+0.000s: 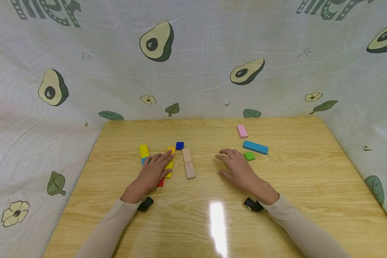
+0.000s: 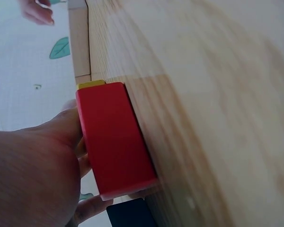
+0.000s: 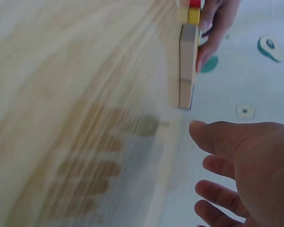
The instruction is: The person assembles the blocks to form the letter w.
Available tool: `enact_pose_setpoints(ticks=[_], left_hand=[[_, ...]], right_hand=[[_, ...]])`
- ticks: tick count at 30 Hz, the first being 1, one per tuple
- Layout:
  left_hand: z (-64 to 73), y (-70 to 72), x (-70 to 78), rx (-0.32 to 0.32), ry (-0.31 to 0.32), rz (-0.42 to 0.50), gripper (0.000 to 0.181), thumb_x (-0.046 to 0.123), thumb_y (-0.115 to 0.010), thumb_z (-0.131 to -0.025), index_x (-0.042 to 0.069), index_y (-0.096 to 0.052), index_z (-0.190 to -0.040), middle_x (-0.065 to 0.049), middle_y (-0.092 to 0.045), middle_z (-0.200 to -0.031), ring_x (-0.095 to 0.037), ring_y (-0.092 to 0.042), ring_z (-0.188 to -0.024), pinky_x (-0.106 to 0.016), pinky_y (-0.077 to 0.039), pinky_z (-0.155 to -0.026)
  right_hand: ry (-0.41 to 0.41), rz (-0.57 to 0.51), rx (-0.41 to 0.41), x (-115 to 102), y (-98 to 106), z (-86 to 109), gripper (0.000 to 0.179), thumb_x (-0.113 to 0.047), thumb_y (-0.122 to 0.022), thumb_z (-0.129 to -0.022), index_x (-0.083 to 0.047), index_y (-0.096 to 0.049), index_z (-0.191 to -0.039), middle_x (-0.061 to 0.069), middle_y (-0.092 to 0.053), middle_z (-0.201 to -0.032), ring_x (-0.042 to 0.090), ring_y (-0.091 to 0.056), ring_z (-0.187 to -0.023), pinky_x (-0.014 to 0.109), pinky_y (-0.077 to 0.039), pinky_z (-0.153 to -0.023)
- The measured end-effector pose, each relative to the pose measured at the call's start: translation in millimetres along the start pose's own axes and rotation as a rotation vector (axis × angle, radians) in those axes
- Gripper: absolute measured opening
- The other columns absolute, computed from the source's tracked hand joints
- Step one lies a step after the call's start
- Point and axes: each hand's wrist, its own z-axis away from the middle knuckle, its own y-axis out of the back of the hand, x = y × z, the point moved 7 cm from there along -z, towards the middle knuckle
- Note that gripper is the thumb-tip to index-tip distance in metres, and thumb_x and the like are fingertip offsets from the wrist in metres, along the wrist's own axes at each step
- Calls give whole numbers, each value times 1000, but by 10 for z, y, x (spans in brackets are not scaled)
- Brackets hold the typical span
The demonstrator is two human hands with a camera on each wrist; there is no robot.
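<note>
My left hand (image 1: 151, 173) lies over a group of blocks at the left. Its fingertips touch the upper yellow block (image 1: 171, 148) and its thumb rests by the lower yellow block (image 1: 169, 170). A red block (image 2: 116, 139) stands out close to the palm in the left wrist view; the hand hides much of it in the head view. Left of the fingers are another yellow block (image 1: 143, 150) and a partly covered light blue block (image 1: 144, 160). My right hand (image 1: 240, 172) hovers with relaxed, spread fingers and holds nothing, left of a green block (image 1: 249, 156).
Two plain wooden blocks (image 1: 188, 165) lie end to end between the hands, with a dark blue block (image 1: 180, 146) just beyond. A long blue block (image 1: 255, 147) and a pink block (image 1: 242, 131) lie at the right. A patterned cloth (image 1: 200, 71) hangs behind the table.
</note>
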Motion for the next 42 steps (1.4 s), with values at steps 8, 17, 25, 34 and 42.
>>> enact_pose_setpoints(ticks=[8,17,25,34,42], left_hand=[[13,-1,4,-5,0,-9,57,26,-59,-110,4,-45,-160,-14,-38,-169,-45,-41,-146,-72,-30,-113],[17,-9,-9,-11,4,-13,57,27,-58,-110,4,-45,-161,-13,-37,-170,-45,-40,-147,-72,-30,-114],[28,-7,-7,-4,5,-7,57,26,-59,-110,4,-45,-161,-14,-37,-170,-44,-41,-147,-72,-29,-114],[14,14,3,-9,4,-6,57,26,-58,-110,4,-44,-161,-14,-36,-170,-46,-39,-148,-73,-28,-115],[4,16,12,-22,4,-10,58,25,-59,-110,3,-44,-161,-14,-36,-170,-47,-39,-148,-73,-29,-115]], right_hand=[[-62,43,51,381,189,137,54,-14,-86,-90,2,-67,-138,24,-60,-140,47,-55,-125,64,-44,-104],[-96,66,70,691,307,266,56,-13,-87,-89,5,-66,-137,27,-59,-143,50,-53,-132,65,-43,-108],[-115,62,52,774,354,329,54,-9,-84,-91,5,-65,-139,26,-60,-145,52,-52,-132,70,-42,-106],[-130,95,16,813,361,339,51,-9,-81,-93,5,-65,-139,27,-61,-142,52,-53,-130,69,-45,-101],[-136,106,3,831,342,353,47,-8,-81,-93,7,-68,-134,27,-64,-134,51,-57,-122,67,-47,-97]])
